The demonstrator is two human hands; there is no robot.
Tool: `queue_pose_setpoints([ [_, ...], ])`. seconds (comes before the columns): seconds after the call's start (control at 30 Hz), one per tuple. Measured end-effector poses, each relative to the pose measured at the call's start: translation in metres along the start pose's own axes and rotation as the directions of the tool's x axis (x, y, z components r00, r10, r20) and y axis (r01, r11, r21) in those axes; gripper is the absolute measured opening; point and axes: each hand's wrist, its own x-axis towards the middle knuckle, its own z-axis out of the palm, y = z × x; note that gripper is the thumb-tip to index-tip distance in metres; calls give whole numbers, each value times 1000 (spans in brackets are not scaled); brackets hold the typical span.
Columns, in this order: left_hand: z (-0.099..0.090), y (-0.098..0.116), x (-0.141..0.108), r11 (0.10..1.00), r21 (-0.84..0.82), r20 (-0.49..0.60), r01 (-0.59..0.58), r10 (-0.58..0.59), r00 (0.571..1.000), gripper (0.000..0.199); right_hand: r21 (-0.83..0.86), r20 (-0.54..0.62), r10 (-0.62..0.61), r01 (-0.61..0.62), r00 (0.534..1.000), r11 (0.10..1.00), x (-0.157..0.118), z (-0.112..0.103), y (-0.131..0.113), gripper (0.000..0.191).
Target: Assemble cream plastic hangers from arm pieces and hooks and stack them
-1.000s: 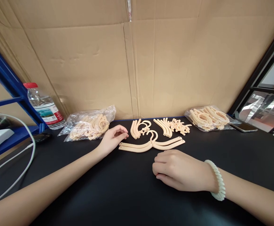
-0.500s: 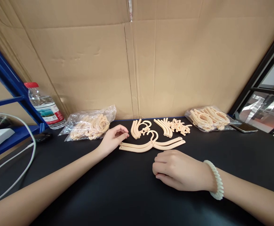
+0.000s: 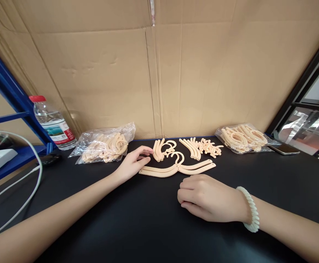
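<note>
My left hand (image 3: 133, 163) is beside the left end of two folding clothes hangers (image 3: 159, 171), beige, lying flat on the black table with arms spread and hooks pointing away. Its fingers reach out with the thumb apart, and nothing shows in it. The fingertips are close to a stack of curved hanger arms (image 3: 157, 150); whether they touch it I cannot tell. Loose hanger hooks (image 3: 170, 145) lie by that stack. My right hand (image 3: 207, 197) rests as a fist on the table, in front of the hangers' right arms. Its palm side is hidden; nothing sticks out of it.
More hanger arms (image 3: 191, 148) and a heap of small connector pieces (image 3: 210, 147) lie behind. Clear bags of hanger parts stand left (image 3: 101, 148) and right (image 3: 243, 138). A phone (image 3: 284, 148), a water bottle (image 3: 54, 126), a white cable (image 3: 40, 171) and a cardboard wall (image 3: 115, 80) surround them.
My left hand's fingers have straightened and stretched right, toward the stack of hanger arms, away from the thumb. My right hand and the hanger parts look unmoved.
</note>
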Motion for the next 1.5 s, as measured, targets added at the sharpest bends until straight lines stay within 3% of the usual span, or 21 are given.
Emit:
queue_pose_setpoints([
  [0.37, -1, 4, 0, 994, 107, 46, -24, 19, 999, 34, 37, -25, -6, 7, 1000, 999, 0, 1, -1, 16],
  [0.5, -1, 4, 0, 992, 114, 54, -43, 37, 998, 35, 162, -187, 11, 20, 982, 987, 1, -7, 5, 16],
  [0.63, -1, 2, 0, 992, 113, 45, -56, 51, 998, 35, 177, -322, 130, -75, 938, 981, 7, -16, 31, 15],
  [0.77, -1, -3, 0, 991, 124, 11, -54, 53, 999, 34, 90, -305, 246, -229, 920, 969, 18, -18, 72, 16],
  [1.0, 0, -9, 1, 990, 120, -20, -72, 75, 997, 34, 34, -247, 261, -261, 933, 965, 55, -17, 126, 24],
  [1.17, -2, -13, 2, 983, 154, -27, -103, 108, 994, 34, 58, -188, 221, -214, 957, 975, 76, -13, 139, 19],
  [1.3, -3, -15, 2, 970, 198, -9, -144, 149, 989, 33, 110, -212, 213, -194, 954, 975, 81, -6, 141, 13],
  [1.4, -4, -18, 3, 958, 229, 4, -171, 174, 985, 34, 166, -273, 219, -178, 937, 970, 82, -4, 142, 11],
  [1.5, -6, -19, 4, 945, 258, 33, -201, 199, 979, 33, 243, -376, 260, -177, 889, 954, 80, -4, 143, 7],
])
